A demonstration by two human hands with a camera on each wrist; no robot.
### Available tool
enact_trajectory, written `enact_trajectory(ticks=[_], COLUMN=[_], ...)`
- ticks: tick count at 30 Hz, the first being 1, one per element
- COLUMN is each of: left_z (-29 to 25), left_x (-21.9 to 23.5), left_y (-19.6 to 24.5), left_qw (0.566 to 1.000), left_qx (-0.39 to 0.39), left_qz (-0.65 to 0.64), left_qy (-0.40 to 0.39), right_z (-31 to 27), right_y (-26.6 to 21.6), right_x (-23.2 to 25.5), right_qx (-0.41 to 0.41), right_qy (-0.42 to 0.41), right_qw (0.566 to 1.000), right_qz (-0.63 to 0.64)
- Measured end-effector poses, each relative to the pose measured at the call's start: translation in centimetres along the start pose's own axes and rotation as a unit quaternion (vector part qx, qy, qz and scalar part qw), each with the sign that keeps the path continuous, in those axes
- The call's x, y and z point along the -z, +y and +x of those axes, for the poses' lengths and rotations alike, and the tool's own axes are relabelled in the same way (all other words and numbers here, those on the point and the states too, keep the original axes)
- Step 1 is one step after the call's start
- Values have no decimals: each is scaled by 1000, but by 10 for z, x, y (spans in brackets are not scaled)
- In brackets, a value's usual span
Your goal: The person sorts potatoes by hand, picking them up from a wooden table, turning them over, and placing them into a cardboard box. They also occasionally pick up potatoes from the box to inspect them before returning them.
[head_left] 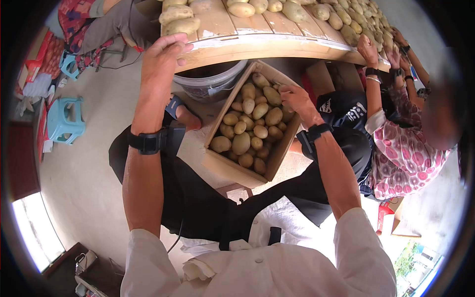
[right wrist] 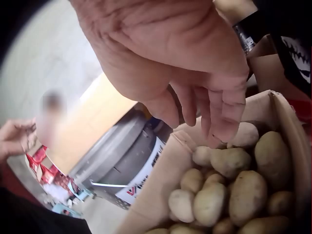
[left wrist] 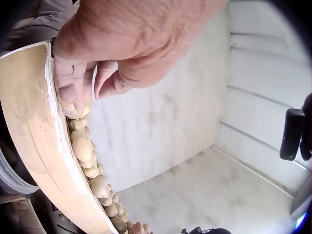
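My left hand (head_left: 166, 53) is at the near edge of the wooden table (head_left: 257, 45), its fingers loosely extended. In the left wrist view its fingertips overlap a potato (left wrist: 70, 109) near that edge, while the thumb stands apart. My right hand (head_left: 299, 101) reaches over the right side of a cardboard box (head_left: 232, 170) full of potatoes (head_left: 241, 143). Its fingers hang loosely bent, pointing down, with no potato within them. Right at those fingertips lies a pale potato (right wrist: 244, 135) in the box.
A grey bucket (head_left: 210, 86) stands left of the box, under the table edge. More potatoes (head_left: 341, 20) cover the table's right side. Other people work along the right, one in a patterned shirt (head_left: 410, 158). A blue stool (head_left: 67, 120) is on the floor at left.
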State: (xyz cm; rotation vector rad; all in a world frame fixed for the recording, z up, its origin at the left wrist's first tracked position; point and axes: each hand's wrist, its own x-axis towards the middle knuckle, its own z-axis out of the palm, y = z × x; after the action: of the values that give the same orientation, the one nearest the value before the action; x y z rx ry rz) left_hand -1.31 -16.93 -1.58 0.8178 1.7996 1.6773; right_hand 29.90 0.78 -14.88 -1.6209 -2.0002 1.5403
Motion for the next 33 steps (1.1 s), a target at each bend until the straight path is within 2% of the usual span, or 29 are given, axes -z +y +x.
enact_trajectory(ticks=[1, 2, 3, 5, 6, 8, 9, 11, 12, 13, 15, 19, 21, 24, 27, 29, 30, 31, 32, 33], left_z=[-2, -5, -7, -11, -12, -13, -14, -20, -22, -22, -22, -21, -17, -21, -21, -22, -22, -23, -23, -22], left_x=[-3, -6, -7, -16, -22, -30, -33, -41, -42, -43, -45, -45, -43, -45, -44, -45, -44, -42, -43, -41], left_y=[0, 0, -1, -3, -3, -4, -5, -2, -2, -3, -6, -10, -21, -25, -34, -37, -38, -36, -32, -34], left_qw=[1000, 999, 997, 995, 992, 990, 987, 985, 984, 983, 981, 977, 971, 970, 967, 969, 969, 969, 969, 970], left_qx=[1, -11, -22, -35, -48, -33, -19, -7, 5, 6, 11, 2, 7, 17, 12, 15, 16, 18, 18, 12], left_qz=[-1, -4, -7, 18, 41, 49, 55, 67, 78, 81, 81, 103, 91, 82, 100, 101, 107, 114, 135, 134], left_qy=[-4, -40, -75, -92, -109, -132, -150, -157, -161, -162, -174, -188, -223, -229, -234, -227, -222, -216, -207, -201], right_z=[6, 20, 32, 38, 39, 38, 35, 40, 43, 37, 21, 12, 11, 12, 9, 10, 19, 12, -4, -17], right_y=[5, 22, 39, 47, 52, 55, 61, 100, 110, 107, 89, 69, 67, 83, 78, 69, 74, 59, 31, 9], right_x=[-1, -3, -2, -2, -3, -9, -15, -39, -50, -57, -66, -70, -78, -86, -79, -75, -80, -75, -67, -59], right_qx=[8, 56, 54, 80, 77, -40, -43, -4, 12, 11, -17, -28, -58, 21, 42, -5, 19, 28, -27, -83], right_qy=[18, 33, 33, 17, 18, -102, -101, -28, 7, 5, 79, 59, 29, 73, 49, 16, 30, 34, -6, -49], right_qw=[997, 989, 989, 957, 957, 944, 945, 958, 947, 948, 954, 957, 961, 958, 972, 990, 989, 988, 999, 990], right_qz=[-73, -133, -132, -280, -277, -311, -308, -285, -321, -318, -290, -284, -270, -278, -227, -142, -145, -147, -21, 104])
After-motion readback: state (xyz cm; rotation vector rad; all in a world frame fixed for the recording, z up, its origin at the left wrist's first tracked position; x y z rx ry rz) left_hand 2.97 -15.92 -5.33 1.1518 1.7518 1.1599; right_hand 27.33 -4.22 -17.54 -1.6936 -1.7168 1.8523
